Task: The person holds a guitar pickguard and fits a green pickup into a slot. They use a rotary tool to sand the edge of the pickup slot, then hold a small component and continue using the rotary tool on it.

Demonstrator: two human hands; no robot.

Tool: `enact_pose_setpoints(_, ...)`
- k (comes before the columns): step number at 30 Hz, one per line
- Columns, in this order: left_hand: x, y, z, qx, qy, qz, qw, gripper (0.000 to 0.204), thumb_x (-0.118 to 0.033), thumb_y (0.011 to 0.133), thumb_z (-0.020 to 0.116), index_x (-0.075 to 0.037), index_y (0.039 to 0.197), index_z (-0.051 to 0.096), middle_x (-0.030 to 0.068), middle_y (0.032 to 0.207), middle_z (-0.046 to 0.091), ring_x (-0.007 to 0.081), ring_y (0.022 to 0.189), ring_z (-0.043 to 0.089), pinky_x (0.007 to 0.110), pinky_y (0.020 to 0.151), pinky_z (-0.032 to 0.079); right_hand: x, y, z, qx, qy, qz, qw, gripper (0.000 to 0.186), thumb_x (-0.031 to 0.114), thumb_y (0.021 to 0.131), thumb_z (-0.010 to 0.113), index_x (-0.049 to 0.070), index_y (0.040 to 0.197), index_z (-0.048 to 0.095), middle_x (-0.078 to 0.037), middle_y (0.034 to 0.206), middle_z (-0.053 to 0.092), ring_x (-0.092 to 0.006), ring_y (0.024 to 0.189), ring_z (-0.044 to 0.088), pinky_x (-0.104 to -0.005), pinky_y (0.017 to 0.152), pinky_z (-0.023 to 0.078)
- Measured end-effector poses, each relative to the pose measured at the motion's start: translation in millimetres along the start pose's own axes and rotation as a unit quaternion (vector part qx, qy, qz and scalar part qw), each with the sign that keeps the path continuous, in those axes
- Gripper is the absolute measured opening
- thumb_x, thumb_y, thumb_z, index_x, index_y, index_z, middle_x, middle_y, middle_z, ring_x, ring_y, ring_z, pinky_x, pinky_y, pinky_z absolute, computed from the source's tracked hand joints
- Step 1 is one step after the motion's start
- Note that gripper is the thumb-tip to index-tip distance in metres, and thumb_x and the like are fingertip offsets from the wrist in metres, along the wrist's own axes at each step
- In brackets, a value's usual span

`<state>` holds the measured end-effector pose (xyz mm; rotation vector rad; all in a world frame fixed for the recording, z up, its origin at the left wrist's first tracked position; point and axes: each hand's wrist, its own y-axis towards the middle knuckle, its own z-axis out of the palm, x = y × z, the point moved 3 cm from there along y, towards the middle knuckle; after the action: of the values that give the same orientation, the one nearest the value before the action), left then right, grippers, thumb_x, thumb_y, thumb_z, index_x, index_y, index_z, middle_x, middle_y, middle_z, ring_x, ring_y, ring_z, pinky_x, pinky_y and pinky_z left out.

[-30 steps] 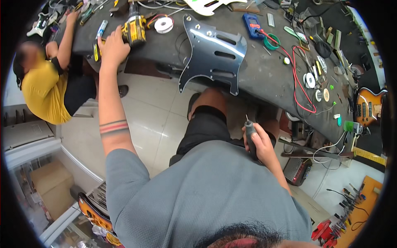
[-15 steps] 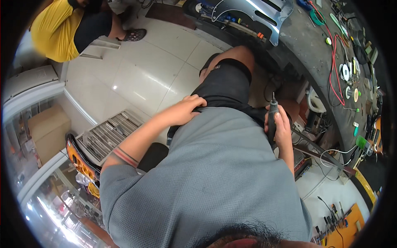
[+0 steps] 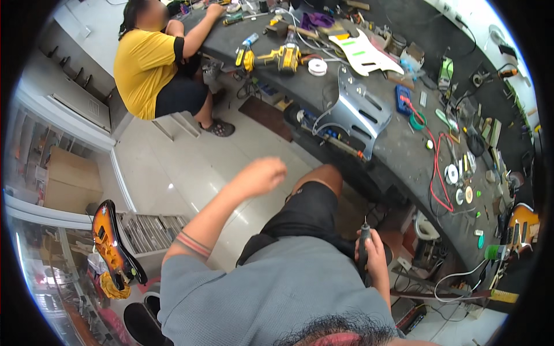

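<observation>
Right hand low beside the right thigh, fingers wrapped around a dark rotary tool, tip pointing up toward the counter edge. Left hand was raised in mid-air over the left knee, blurred, curled into a loose fist, holding nothing visible. Ahead of the left hand, on the counter: a silver pickguard overhanging the edge; beyond it a yellow cordless drill and a white pickguard. Red cable lay on the counter forward of the right hand. Another person in a yellow shirt sat far to the left at the counter.
</observation>
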<state>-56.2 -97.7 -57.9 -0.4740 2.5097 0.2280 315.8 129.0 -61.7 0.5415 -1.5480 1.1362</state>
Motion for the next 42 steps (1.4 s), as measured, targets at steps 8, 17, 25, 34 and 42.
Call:
enact_pose_setpoints(8,60,183,-177,-0.313,0.182,-0.012,0.932,0.060,-0.008,0.093,0.075,-0.012,0.150,0.056,0.0151,0.141,0.062,0.0383,0.137,0.057,0.047,0.117,0.046,55,41,12,0.028,-0.026,-0.020,0.999,0.044,0.039,0.109,0.062,0.002,0.132,0.056,-0.007,0.087,0.061,-0.0152,0.067,0.061,-0.0292,0.061,0.052)
enact_pose_setpoints(17,151,226,-183,-0.109,0.124,-0.037,0.986,0.077,-0.002,0.094,0.072,-0.016,0.164,0.045,0.0172,0.156,0.057,0.0390,0.145,0.054,0.048,0.121,0.044,166,85,51,0.078,0.026,-0.023,0.996,0.059,0.048,0.107,0.067,-0.002,0.136,0.054,-0.009,0.091,0.062,-0.0163,0.069,0.063,-0.0303,0.064,0.053)
enact_pose_setpoints(25,168,223,-212,-0.319,0.072,0.044,0.944,0.072,0.013,0.081,0.074,-0.011,0.147,0.061,0.0220,0.130,0.071,0.0433,0.125,0.065,0.050,0.108,0.051,181,119,79,0.105,-0.007,0.004,0.994,0.061,0.052,0.108,0.064,-0.001,0.136,0.056,-0.008,0.091,0.062,-0.0149,0.071,0.063,-0.0305,0.068,0.053)
enact_pose_setpoints(34,268,277,-260,-0.314,0.194,-0.105,0.923,0.068,-0.010,0.091,0.081,-0.020,0.153,0.056,0.0171,0.125,0.072,0.0390,0.122,0.066,0.053,0.105,0.050,218,129,64,0.017,-0.090,-0.020,0.996,0.049,0.037,0.098,0.079,0.001,0.126,0.062,-0.007,0.091,0.064,-0.0126,0.066,0.062,-0.0301,0.064,0.053)
enact_pose_setpoints(42,232,281,-215,-0.494,0.257,0.019,0.830,0.051,0.000,0.087,0.067,-0.012,0.137,0.068,0.0141,0.127,0.074,0.0353,0.126,0.065,0.051,0.110,0.046,365,306,95,-0.113,-0.600,-0.168,0.774,0.050,0.027,0.085,0.078,0.005,0.129,0.069,-0.020,0.114,0.075,-0.0412,0.110,0.071,-0.0474,0.095,0.056)
